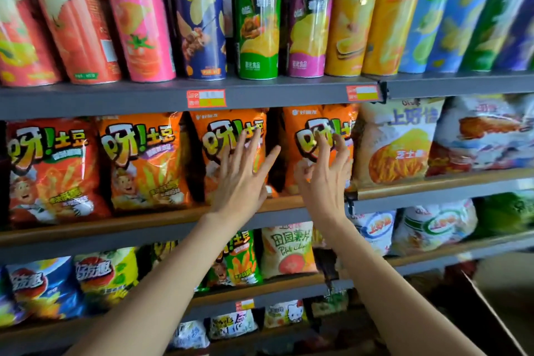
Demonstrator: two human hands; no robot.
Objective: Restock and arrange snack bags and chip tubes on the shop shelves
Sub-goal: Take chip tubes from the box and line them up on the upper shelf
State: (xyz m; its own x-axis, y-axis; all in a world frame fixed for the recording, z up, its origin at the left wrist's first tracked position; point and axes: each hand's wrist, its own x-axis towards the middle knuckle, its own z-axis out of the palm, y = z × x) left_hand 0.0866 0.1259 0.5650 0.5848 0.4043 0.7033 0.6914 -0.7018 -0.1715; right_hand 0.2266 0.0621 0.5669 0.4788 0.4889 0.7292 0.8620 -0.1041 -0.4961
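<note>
I had both hands up at the middle shelf (161, 218), centre of the frame. My left hand (241, 179) lay flat with straight, spread fingers against the front of an orange snack bag (228, 150), the third orange-toned one from the left in that row; it held nothing, only pressed on the pack. My right hand (325, 179) was just beside it, fingers (323, 147) curled and hooked onto the face of the next orange bag (315, 136); whether they actually pinched the foil or only touched it I could not tell. A dark gap showed between those two bags.

Left of them stood another orange bag (141, 162) and a redder one (49, 170) of the same brand, all upright and leaning back a little. To the right of my right hand sat a pale cream bag (396, 139), and beyond it, at the right edge, a white and red bag (488, 136), blurred.

Across the top of the frame the upper shelf (289, 89) carried a row of chip tubes, upright: red ones (72, 14) at upper left, then a pink tube (135, 14), a dark blue tube (199, 14), a green tube (257, 14), a purple tube (310, 17), yellow tubes (349, 11) and light blue ones (433, 11) toward upper right. Two red price labels (205, 98) were stuck to that shelf's front edge.

Lower in the frame, more snack bags (286, 248) filled the shelves below, blue and yellow at lower left, white at right
</note>
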